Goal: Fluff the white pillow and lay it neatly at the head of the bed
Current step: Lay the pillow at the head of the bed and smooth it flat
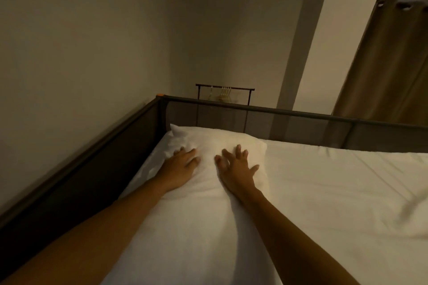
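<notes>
Pillow [217, 141] lies flat on the white bed [324, 187], up near the 12 o'clock end, close to the dark rail [278, 112] at the head and tucked toward the corner at 10 o'clock. Both hands rest on top of it. The left hand [179, 166] sits at about 9 o'clock on the pillow with its fingers spread a little, palm down. The right hand [236, 170] sits at about 3 o'clock, fingers spread wide, also palm down. Neither hand holds anything; they only press and pat. This looks like the last bit of the job, smoothing the pillow so it sits neat. To do it well, I think the hands should push softly from the middle out to the edges, so lumps go away and the cover lies flat. The long side should run even with the rail, and the corners should be plump, not folded under. Some things are hard to see. The room is dim and the picture is a bit blurry. The near edge of the pillow blends into the white sheet, so I cannot tell where it ends. The arms cover part of the bed. The bed goes off the picture at 3 o'clock and 6 o'clock. Behind the rail stands a small rack [224, 91] with what seem to be hangers, too small to be sure.
</notes>
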